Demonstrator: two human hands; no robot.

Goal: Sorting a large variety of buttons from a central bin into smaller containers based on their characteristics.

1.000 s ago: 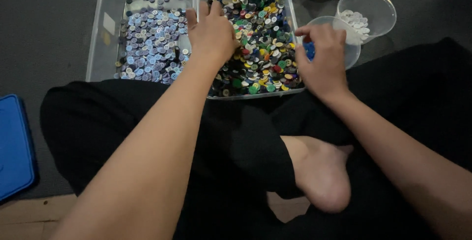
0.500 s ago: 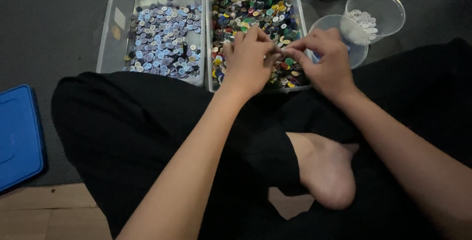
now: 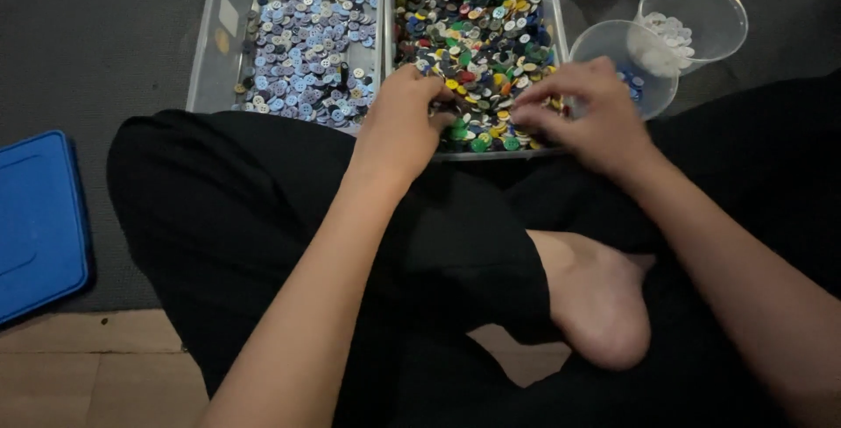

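Note:
A clear plastic bin holds a heap of mixed coloured buttons. My left hand rests on the near edge of that heap, fingers curled down into the buttons. My right hand is beside it at the bin's near right corner, fingertips pinched low over the buttons. Whether either hand has a button between its fingers is hidden. A second clear bin to the left holds pale blue and lilac buttons.
Two clear round cups stand to the right of the bins: the nearer one holds blue buttons, the farther one white ones. A blue lid lies on the grey mat at left. My crossed legs in black trousers and a bare foot fill the foreground.
My left hand drew back from the far part of the mixed bin to its near edge. My right hand came over from the cup side to meet it above the buttons.

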